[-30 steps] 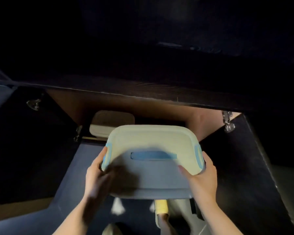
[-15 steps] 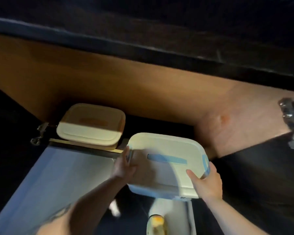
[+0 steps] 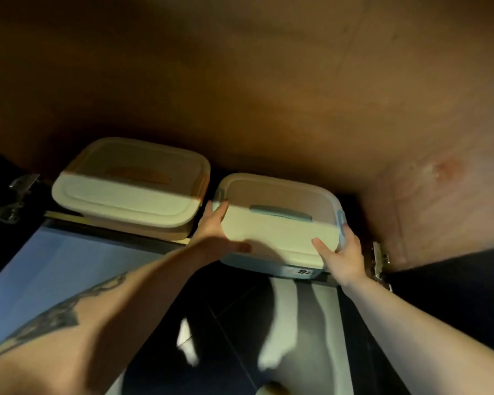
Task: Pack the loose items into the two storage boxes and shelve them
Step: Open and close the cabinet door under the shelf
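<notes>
Overhead, a brown cabinet interior fills most of the view, its back lost in shadow. Below, an open door shows pale blue, cut off at the left edge. Two lidded storage boxes sit side by side at the shelf mouth: orange-trimmed box at left, blue-trimmed box just right of it, rear halves dim. Left hand grips the blue box's left side, thumb on the lid. Right hand grips its right side at the clip. Hinges glint; contents hidden.
</notes>
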Demonstrator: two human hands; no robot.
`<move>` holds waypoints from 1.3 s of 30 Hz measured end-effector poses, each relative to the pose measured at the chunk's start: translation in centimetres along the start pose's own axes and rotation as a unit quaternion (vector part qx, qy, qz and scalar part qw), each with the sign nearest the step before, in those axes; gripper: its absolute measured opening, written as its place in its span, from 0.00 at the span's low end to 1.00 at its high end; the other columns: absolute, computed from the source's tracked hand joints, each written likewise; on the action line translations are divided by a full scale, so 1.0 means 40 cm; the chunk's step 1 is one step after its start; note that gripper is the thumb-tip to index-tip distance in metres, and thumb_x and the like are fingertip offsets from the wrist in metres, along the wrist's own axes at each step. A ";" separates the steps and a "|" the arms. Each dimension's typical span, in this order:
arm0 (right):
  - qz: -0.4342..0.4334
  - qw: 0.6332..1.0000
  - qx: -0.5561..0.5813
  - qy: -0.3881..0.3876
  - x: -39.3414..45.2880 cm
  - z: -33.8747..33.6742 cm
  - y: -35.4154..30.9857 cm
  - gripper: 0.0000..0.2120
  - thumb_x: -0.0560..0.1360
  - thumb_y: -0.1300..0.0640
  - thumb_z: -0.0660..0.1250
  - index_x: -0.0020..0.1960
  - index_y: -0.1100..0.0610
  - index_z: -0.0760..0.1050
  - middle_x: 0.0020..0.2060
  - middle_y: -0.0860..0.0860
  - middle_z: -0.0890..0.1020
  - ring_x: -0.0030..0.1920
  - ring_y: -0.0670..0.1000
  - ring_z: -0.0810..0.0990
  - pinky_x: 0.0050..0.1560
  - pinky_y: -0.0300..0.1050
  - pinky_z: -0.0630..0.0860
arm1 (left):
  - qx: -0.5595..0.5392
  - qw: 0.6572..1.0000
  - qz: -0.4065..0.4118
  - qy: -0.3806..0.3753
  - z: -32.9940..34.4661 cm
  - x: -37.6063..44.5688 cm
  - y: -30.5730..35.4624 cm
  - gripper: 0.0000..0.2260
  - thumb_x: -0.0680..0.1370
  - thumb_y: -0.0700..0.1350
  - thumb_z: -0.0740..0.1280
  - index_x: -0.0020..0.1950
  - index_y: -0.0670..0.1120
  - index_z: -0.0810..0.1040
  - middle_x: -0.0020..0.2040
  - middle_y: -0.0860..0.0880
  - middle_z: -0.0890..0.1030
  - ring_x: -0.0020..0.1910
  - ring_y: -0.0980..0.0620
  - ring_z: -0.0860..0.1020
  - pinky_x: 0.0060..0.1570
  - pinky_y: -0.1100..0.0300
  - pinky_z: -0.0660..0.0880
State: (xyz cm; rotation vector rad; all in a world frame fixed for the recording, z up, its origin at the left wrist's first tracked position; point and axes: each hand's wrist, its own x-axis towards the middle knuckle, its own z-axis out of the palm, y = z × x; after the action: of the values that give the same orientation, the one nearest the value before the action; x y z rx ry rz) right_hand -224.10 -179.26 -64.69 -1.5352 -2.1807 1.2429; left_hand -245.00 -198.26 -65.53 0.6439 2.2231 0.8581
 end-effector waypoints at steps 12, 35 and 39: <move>-0.099 0.928 -0.330 -0.141 -0.233 0.025 -0.152 0.23 0.78 0.43 0.60 0.70 0.49 0.63 0.67 0.52 0.68 0.69 0.57 0.64 0.65 0.50 0.65 | 0.070 0.996 0.059 0.000 -0.021 -0.193 0.071 0.27 0.75 0.47 0.70 0.72 0.45 0.68 0.71 0.46 0.68 0.72 0.48 0.65 0.70 0.56 0.62; -0.474 0.770 -0.312 -0.291 -0.946 -0.256 -1.247 0.23 0.79 0.46 0.59 0.72 0.49 0.64 0.70 0.46 0.66 0.70 0.51 0.63 0.65 0.48 0.66 | 0.048 0.866 -0.221 0.446 -0.992 -1.356 0.381 0.16 0.78 0.50 0.65 0.64 0.49 0.75 0.63 0.49 0.77 0.61 0.48 0.75 0.62 0.52 0.71; -0.535 0.718 -0.308 -0.321 -1.114 -0.166 -1.339 0.24 0.79 0.47 0.59 0.73 0.48 0.63 0.72 0.47 0.65 0.71 0.51 0.63 0.67 0.49 0.65 | 0.016 0.819 -0.290 0.495 -1.017 -1.512 0.295 0.15 0.78 0.49 0.65 0.64 0.49 0.75 0.64 0.49 0.76 0.61 0.47 0.74 0.61 0.52 0.70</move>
State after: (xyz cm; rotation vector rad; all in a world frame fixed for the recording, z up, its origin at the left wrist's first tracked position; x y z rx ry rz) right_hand -237.10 -219.45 -8.91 0.4240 -3.2547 0.6308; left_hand -232.08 -244.93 -9.82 -0.6578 3.0570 0.9190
